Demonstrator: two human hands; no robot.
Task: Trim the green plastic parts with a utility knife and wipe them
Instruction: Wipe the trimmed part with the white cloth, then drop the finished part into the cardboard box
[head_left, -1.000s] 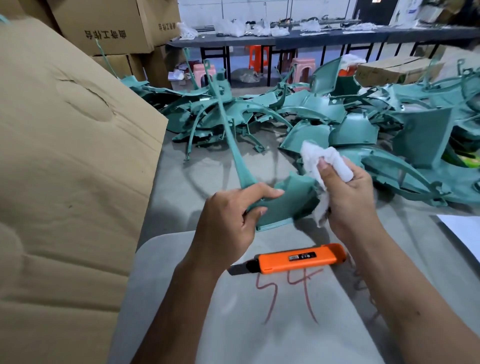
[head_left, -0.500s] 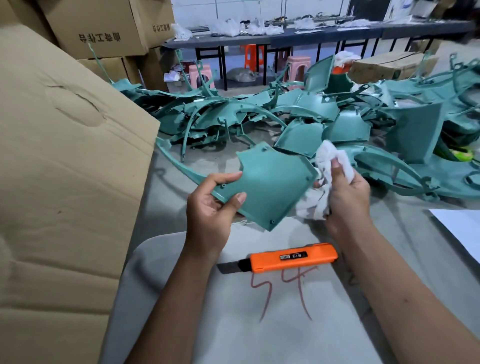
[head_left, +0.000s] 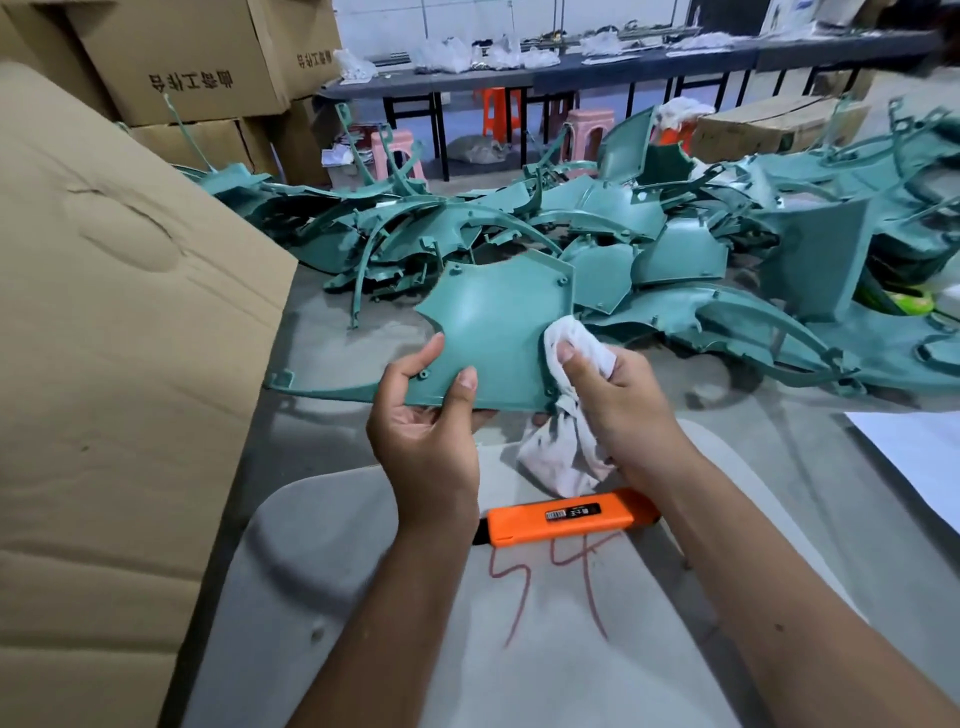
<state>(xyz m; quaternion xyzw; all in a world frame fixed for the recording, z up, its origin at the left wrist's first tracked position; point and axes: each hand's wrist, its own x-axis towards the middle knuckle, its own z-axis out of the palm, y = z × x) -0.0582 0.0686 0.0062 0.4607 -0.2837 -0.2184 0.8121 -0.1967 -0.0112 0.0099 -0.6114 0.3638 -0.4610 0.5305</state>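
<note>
At frame centre my left hand (head_left: 423, 415) pinches the lower edge of the green plastic panel (head_left: 493, 332), light, stiff and probably slick, while my right hand (head_left: 618, 400) presses a bunched white rag (head_left: 569, 364) against its right side.

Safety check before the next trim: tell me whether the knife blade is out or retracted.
Cannot tell now. The utility knife lies on the table; the left hand's wrist hides its blade end.

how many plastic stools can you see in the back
3, all beyond the green pile: a pink stool at left, an orange stool under the dark table, and a pink stool further right. Others may be hidden.
</note>
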